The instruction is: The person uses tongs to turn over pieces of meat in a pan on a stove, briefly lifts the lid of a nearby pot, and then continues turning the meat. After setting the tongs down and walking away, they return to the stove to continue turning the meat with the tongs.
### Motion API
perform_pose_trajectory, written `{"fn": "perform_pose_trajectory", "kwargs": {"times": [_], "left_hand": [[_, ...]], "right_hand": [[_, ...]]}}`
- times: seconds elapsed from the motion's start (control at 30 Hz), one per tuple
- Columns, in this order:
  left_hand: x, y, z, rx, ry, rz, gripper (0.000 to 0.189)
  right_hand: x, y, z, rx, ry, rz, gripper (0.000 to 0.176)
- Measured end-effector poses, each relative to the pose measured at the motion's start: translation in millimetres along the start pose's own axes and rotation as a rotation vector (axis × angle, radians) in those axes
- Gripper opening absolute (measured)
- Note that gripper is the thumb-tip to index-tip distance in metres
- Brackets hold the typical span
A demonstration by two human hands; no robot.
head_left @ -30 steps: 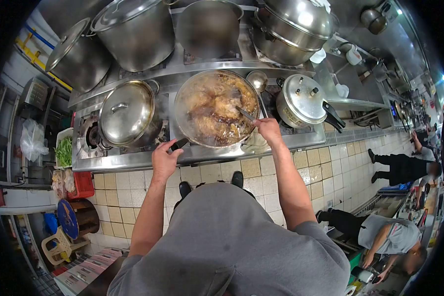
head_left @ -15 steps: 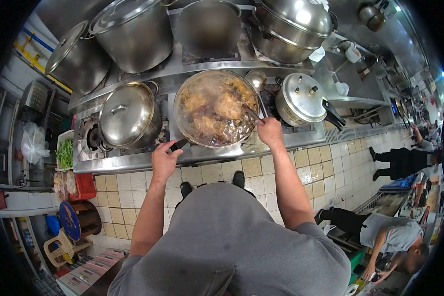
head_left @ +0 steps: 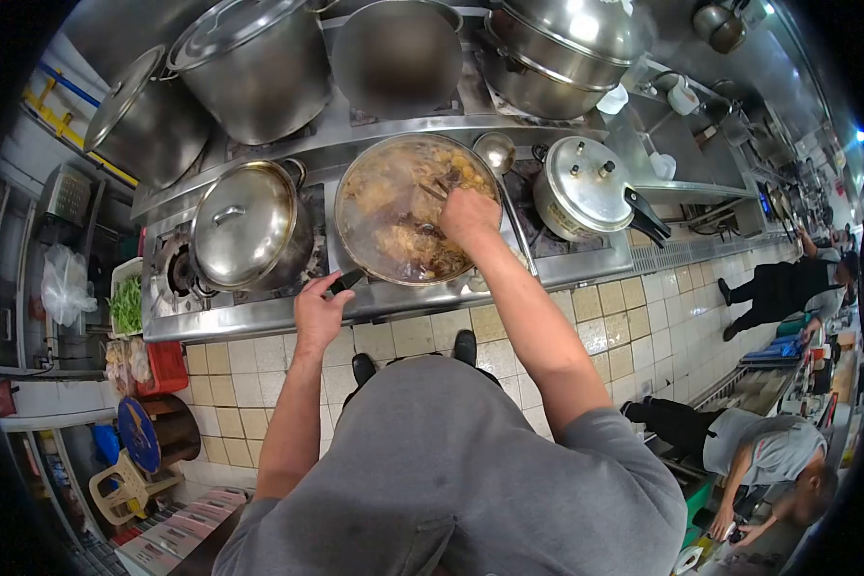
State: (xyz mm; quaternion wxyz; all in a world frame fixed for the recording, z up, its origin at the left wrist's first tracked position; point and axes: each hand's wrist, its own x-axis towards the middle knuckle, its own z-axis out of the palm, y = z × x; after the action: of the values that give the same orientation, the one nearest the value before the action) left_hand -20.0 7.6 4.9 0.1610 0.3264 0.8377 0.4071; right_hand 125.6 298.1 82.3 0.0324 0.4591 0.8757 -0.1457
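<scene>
In front of me on the stove sits a wide metal pan (head_left: 340, 235) full of steaming brown liquid and browned chunks of food (head_left: 405, 245). My left hand (head_left: 319, 309) grips the pan's black handle (head_left: 349, 280) at the near left. Over the right part of the pan is my right hand (head_left: 469, 219), closed round a dark cooking utensil (head_left: 440, 187). Its far end dips among the food, and its exact kind is hidden. A ladle (head_left: 495, 152) rests just right of the pan, its long handle running toward me.
Left of the pan stands a lidded pot (head_left: 245, 226); to the right, a pressure cooker (head_left: 586, 187). Large stockpots (head_left: 254, 77) and a stacked steamer (head_left: 557, 72) line the back. A red crate (head_left: 163, 368) is at left. Two people (head_left: 768, 456) work at right.
My right hand has moved forward and left from the pan's right rim to over the food, taking the utensil along. The large chunk lifted earlier is no longer visible there. My left hand stays put.
</scene>
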Motion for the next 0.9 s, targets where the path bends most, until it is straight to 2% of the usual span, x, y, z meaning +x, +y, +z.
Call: {"fn": "perform_pose_trajectory", "kwargs": {"times": [0.2,0.37,0.5,0.6,0.67,0.9], "left_hand": [[1.1,-3.2,0.4,0.005,0.010,-0.012,0.051],[1.3,-8.8,0.6,0.044,0.004,0.008,0.052],[2.8,-9.2,3.3,0.009,0.020,0.061,0.053],[5.0,-12.3,3.9,0.005,0.010,0.060,0.052],[3.5,-10.9,2.7,0.008,0.004,0.041,0.052],[-0.5,-0.2,0.6,0.009,0.021,0.028,0.051]], "right_hand": [[11.3,16.8,10.0,-0.034,0.052,0.038,0.026],[-4.0,50.4,12.1,0.179,0.186,0.027,0.032],[-16.9,62.4,3.9,0.171,0.186,0.083,0.034],[-17.1,54.2,6.1,0.127,0.164,0.124,0.035],[-10.8,44.6,11.6,0.111,0.129,0.023,0.032],[18.6,9.7,13.1,-0.016,0.051,-0.058,0.030]]}}
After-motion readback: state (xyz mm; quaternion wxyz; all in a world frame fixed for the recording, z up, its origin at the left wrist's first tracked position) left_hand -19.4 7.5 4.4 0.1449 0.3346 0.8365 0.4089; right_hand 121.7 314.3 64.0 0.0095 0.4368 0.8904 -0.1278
